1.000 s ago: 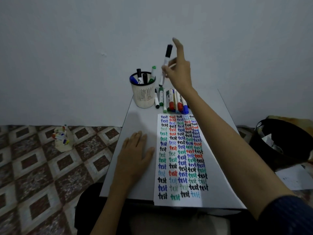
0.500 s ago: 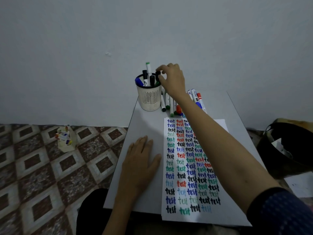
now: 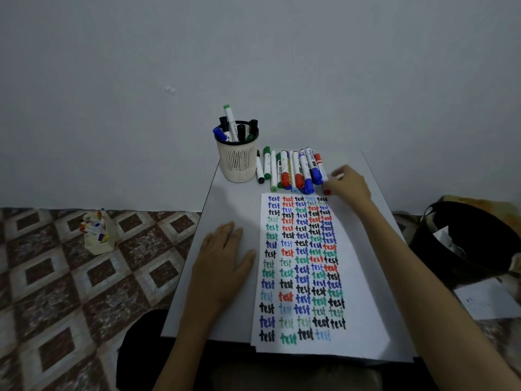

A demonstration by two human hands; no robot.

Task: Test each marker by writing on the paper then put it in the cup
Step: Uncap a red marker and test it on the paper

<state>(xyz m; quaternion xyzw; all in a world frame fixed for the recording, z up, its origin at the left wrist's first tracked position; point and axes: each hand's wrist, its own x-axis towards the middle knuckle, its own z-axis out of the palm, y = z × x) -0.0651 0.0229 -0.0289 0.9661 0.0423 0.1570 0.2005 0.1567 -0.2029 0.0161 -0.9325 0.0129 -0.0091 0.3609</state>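
Flat and relaxed, my left hand (image 3: 222, 263) rests on the counter (image 3: 225, 204) beside the paper (image 3: 303, 277). Right of centre, my right hand (image 3: 349, 184) pinches the red marker (image 3: 321, 170) ending the row lying beside the cup (image 3: 238, 165).

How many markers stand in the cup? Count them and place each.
6 in the cup: blue marker at the left rim, rear black marker behind it, tall green-tipped marker, middle black marker, right black marker, green cap low at right. More may be hidden inside.
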